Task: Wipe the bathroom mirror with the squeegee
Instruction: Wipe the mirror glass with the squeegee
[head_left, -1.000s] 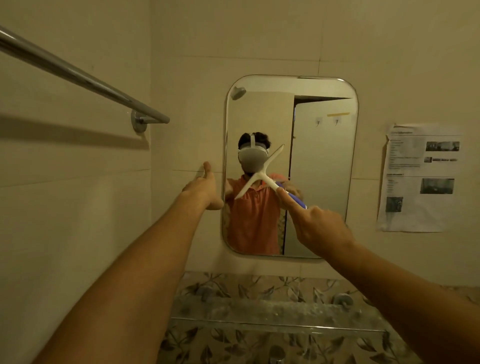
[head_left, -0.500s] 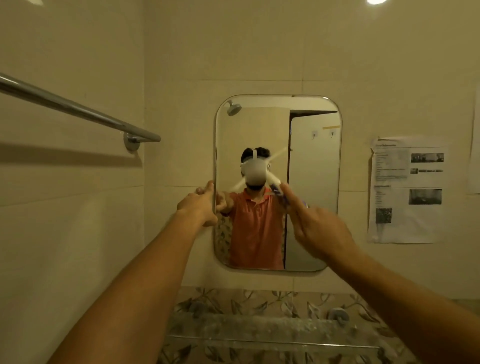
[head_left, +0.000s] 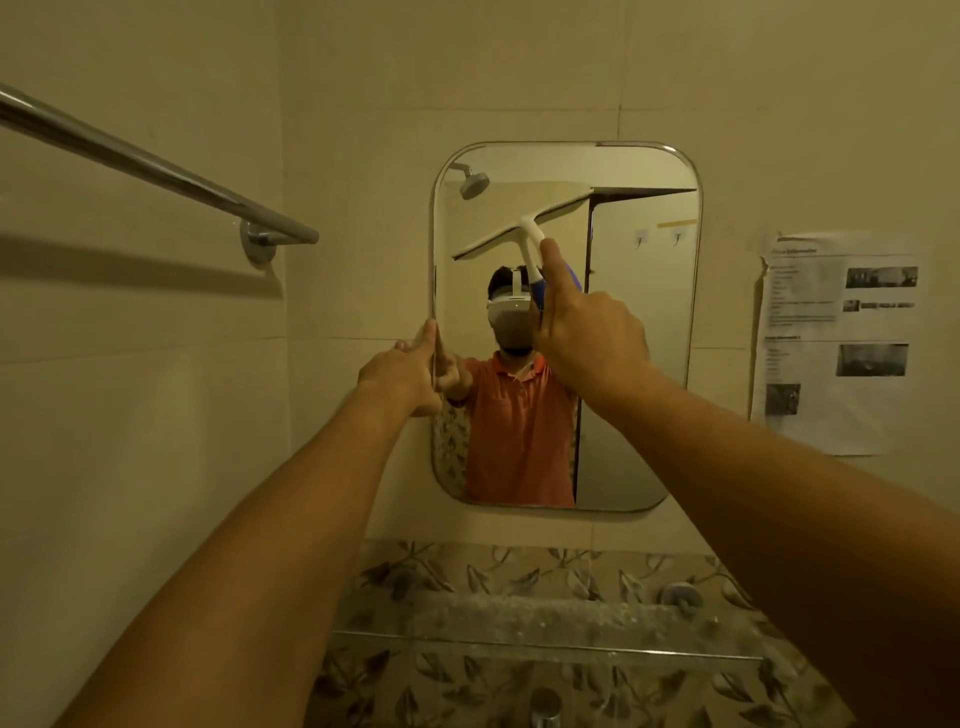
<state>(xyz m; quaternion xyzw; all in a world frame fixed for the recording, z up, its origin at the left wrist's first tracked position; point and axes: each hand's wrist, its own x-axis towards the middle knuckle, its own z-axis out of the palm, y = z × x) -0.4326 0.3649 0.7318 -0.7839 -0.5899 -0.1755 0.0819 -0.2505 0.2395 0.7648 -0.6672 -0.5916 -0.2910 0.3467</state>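
Note:
A rounded rectangular mirror (head_left: 639, 364) hangs on the tiled wall ahead. My right hand (head_left: 587, 332) grips the blue handle of a white squeegee (head_left: 519, 223), index finger stretched along the neck. The blade lies tilted across the upper left part of the glass, its right end higher. My left hand (head_left: 410, 371) holds the mirror's left edge at mid height, fingers curled round the rim and thumb up. The handle is mostly hidden behind my right hand.
A chrome towel rail (head_left: 156, 166) juts from the left wall at head height. A glass shelf (head_left: 545, 623) runs below the mirror, with a tap (head_left: 545, 706) under it. A printed paper sheet (head_left: 836, 343) is stuck on the wall to the right.
My right hand has lifted the squeegee from the mirror's middle to its upper part and turned the blade closer to level. My left hand has stayed on the mirror's left edge.

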